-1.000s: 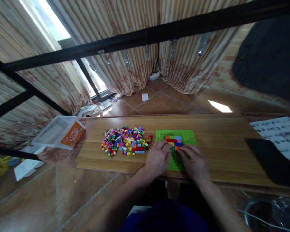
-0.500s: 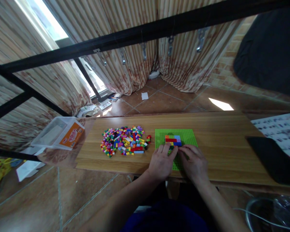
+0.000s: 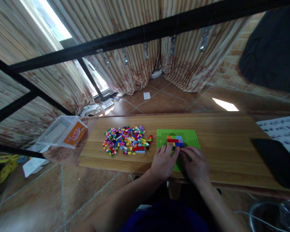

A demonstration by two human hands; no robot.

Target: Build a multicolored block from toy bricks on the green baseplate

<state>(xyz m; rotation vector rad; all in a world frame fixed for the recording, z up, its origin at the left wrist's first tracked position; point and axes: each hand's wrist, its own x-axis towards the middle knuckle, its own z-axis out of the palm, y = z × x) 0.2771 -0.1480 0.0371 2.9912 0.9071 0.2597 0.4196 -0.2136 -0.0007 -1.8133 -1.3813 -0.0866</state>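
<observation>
A green baseplate [image 3: 191, 137] lies on the wooden table, bearing a small block of coloured bricks [image 3: 175, 140] in red, orange, blue, lavender and yellow. My left hand [image 3: 162, 162] rests over the plate's lower left part, its fingertips against the near edge of those bricks. From the right, my right hand [image 3: 196, 164] reaches to the same edge with thumb and fingers pinched together beside the blue brick. Whatever sits between the fingertips of either hand is too small to make out. A pile of loose bricks [image 3: 123, 140] is spread left of the plate.
At the table's left end is a clear plastic box [image 3: 56, 132] with an orange label. A black flat object [image 3: 275, 161] and a printed sheet [image 3: 282, 132] lie at the right. A black metal bar [image 3: 135, 30] crosses above the table's far side.
The whole view has shifted slightly, so the scene sits a little further right. Both hands stay at the near edge of the bricks, with almost no movement against the plate.
</observation>
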